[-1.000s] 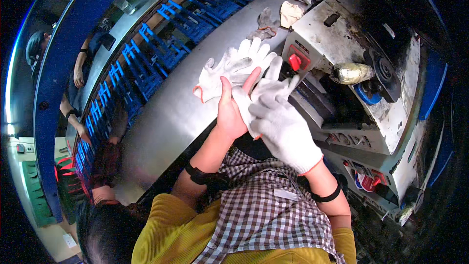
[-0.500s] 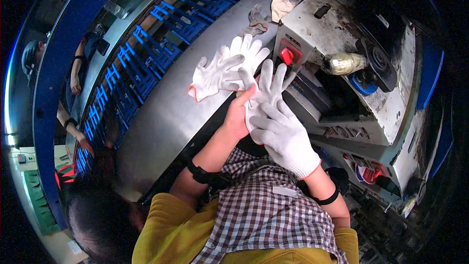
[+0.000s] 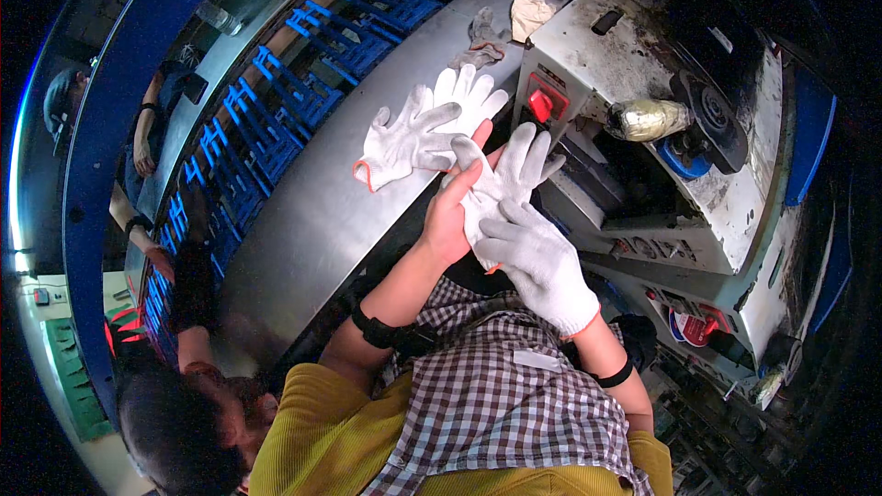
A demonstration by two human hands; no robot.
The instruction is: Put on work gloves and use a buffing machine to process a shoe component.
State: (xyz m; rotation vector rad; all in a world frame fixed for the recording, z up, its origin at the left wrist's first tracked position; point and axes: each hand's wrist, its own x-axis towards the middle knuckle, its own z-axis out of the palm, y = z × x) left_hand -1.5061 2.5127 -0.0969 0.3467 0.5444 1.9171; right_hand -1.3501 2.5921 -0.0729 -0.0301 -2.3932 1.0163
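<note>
While the bare left hand [image 3: 450, 216] is held out flat with its fingers straight, a white knit glove [image 3: 501, 179] lies against its palm, the glove's fingers spread and pointing up toward the grey machine [image 3: 643, 64]. That hand is not closed on anything; the glove covers its palm side, and I cannot tell whether any finger has entered the cuff. The right hand [image 3: 537, 262], already wearing a white glove with an orange-edged cuff, is curled over the lower part of the loose glove, its fingers pinching the fabric near the left wrist.

Just beyond the fingertips, a pair of white gloves [image 3: 418, 133] lies on the steel table [image 3: 303, 239], near the table's edge closest to the machine, one of them showing an orange cuff rim. Farther along the same table, toward its far end, crumpled rags [image 3: 537, 9] lie beside the machine's corner. A red button [image 3: 542, 103] sits on the machine's front panel, close to the raised gloves.

Blue crates [image 3: 276, 110] run along the table's far side. Another person's forearm [image 3: 142, 133] shows beyond them.
</note>
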